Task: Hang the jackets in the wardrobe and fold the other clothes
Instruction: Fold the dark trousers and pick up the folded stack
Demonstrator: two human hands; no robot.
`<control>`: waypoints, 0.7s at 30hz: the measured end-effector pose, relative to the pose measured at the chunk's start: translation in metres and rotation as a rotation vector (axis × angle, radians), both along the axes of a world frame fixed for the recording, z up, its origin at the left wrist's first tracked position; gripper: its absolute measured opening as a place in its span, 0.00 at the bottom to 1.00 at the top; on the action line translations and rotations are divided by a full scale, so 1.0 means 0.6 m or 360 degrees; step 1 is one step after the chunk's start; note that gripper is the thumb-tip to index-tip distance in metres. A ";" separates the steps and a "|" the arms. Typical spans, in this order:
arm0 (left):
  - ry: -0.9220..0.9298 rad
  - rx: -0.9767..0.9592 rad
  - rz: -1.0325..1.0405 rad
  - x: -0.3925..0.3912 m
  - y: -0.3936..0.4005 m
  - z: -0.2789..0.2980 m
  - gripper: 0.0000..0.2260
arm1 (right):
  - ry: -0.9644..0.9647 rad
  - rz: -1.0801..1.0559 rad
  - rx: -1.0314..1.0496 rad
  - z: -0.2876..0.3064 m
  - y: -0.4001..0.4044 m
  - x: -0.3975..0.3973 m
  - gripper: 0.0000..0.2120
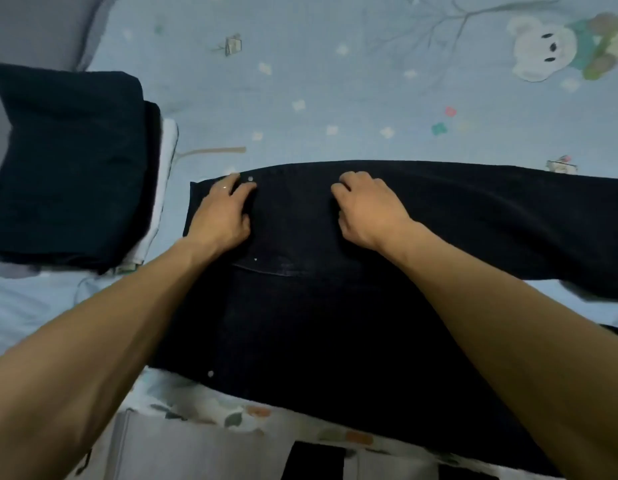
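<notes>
At the far left a stack (pixel 68 164) of folded dark clothes sat on the bed, with a white piece (pixel 167 150) showing at its right edge. A grey pillow (pixel 40 26) lay beyond it in the upper left corner.

The left hand (pixel 222 211) reached forward on a bare, straight forearm and lay palm down on the jeans (pixel 335 306), near their left end beside a small metal button (pixel 250 179). Its fingers were bent and spread, tips pressing into the cloth; whether they pinched any of it could not be told. A ring showed on one finger.

The right hand (pixel 364 209) lay on the jeans a little to the right, well apart from the left, also palm down. Its fingers were curled under at the knuckles against the denim, and whether they gripped a fold could not be told.

The jeans were spread flat across the bed under both hands, waist end at the left, the legs running off to the right edge of view. A pocket seam showed between the two wrists.

The sheet (pixel 335 81) was pale blue, printed with small flowers, bare branches and a white bear (pixel 543 50) at the upper right. The near edge of the bed carried a leaf pattern.
</notes>
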State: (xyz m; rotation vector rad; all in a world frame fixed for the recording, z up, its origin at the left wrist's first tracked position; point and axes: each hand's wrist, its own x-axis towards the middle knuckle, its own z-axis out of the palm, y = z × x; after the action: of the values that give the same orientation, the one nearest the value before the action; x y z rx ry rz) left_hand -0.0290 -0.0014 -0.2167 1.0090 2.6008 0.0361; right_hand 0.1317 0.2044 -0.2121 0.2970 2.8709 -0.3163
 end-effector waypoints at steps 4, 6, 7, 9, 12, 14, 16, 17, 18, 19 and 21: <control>-0.0095 -0.0297 -0.0110 -0.068 0.026 -0.042 0.41 | -0.0265 -0.0139 0.0090 -0.052 -0.015 -0.077 0.36; -0.0069 -0.0285 -0.0139 -0.083 0.036 -0.042 0.38 | -0.0363 -0.0269 0.0139 -0.066 -0.017 -0.088 0.40; 0.0012 -0.0245 -0.0195 -0.085 0.037 -0.038 0.33 | -0.0376 -0.0340 0.0180 -0.067 -0.019 -0.091 0.40; 0.0150 -0.0100 -0.0280 -0.088 0.031 -0.027 0.19 | -0.0314 -0.0376 0.0297 -0.057 -0.022 -0.101 0.31; 0.0130 0.0183 -0.0229 -0.065 -0.008 0.011 0.08 | -0.0138 -0.0304 0.0310 -0.025 -0.042 -0.086 0.10; 0.0083 0.0310 -0.0201 -0.035 -0.042 0.043 0.08 | -0.0172 -0.0317 0.0252 0.005 -0.069 -0.051 0.08; 0.0063 0.0343 -0.0217 0.005 -0.087 0.085 0.08 | -0.0222 -0.0319 0.0183 0.048 -0.109 -0.004 0.10; 0.0079 0.0345 -0.0246 0.026 -0.108 0.098 0.09 | -0.0229 -0.0330 0.0157 0.066 -0.128 0.021 0.11; 0.0089 0.0346 -0.0254 0.048 -0.130 0.113 0.10 | -0.0220 -0.0345 0.0140 0.083 -0.147 0.045 0.12; 0.0093 0.0349 -0.0243 0.067 -0.153 0.125 0.11 | -0.0223 -0.0355 0.0142 0.099 -0.170 0.066 0.12; 0.0057 0.0343 -0.0215 0.111 -0.205 0.142 0.15 | -0.0287 -0.0331 0.0141 0.131 -0.221 0.111 0.14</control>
State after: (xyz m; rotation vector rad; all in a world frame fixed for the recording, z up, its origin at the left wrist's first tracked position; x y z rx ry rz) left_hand 0.0378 -0.1242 -0.1316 1.2683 2.5955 0.2723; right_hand 0.1982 0.0716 -0.1338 0.6106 2.6842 -0.1881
